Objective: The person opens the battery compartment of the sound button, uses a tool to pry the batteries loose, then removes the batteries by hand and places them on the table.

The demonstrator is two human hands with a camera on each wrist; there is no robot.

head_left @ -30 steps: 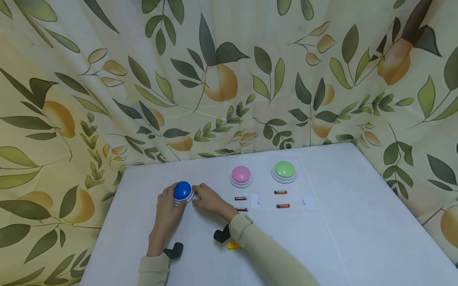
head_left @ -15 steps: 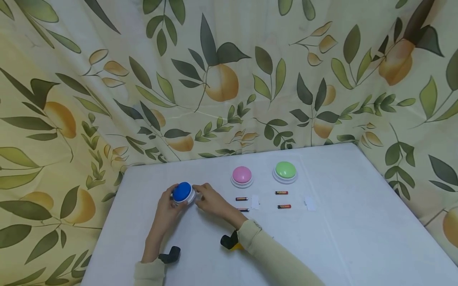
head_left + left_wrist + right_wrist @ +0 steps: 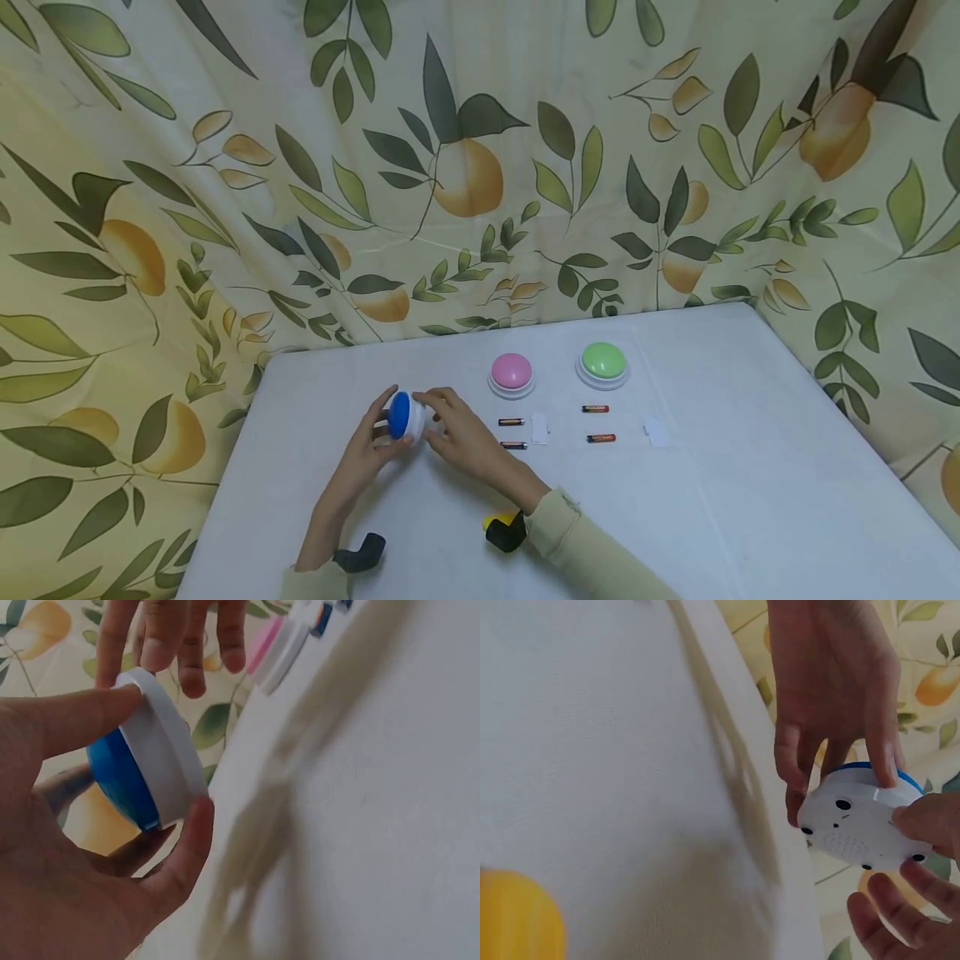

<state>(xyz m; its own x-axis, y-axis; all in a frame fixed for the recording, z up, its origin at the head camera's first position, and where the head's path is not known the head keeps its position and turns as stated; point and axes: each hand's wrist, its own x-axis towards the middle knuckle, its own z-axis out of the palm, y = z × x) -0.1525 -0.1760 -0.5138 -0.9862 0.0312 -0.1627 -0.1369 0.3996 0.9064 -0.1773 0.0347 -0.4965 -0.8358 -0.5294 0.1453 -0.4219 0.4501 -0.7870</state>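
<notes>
One blue-domed button (image 3: 403, 417), tilted left of the pink button (image 3: 512, 372), is gripped by the fingers of my left hand (image 3: 365, 454) — loosely extended fingers of my right hand (image 3: 467, 437) touch its white base (image 3: 866, 825) — light, stiff, slick plastic, I'd judge, best held by that base's edge.

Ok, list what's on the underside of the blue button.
The blue button has dark round feet and small holes underneath. The right hand covers part of that face, hiding what lies there.

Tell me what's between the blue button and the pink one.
Part of the right hand, then bare white tabletop, as the head view shows.
</notes>
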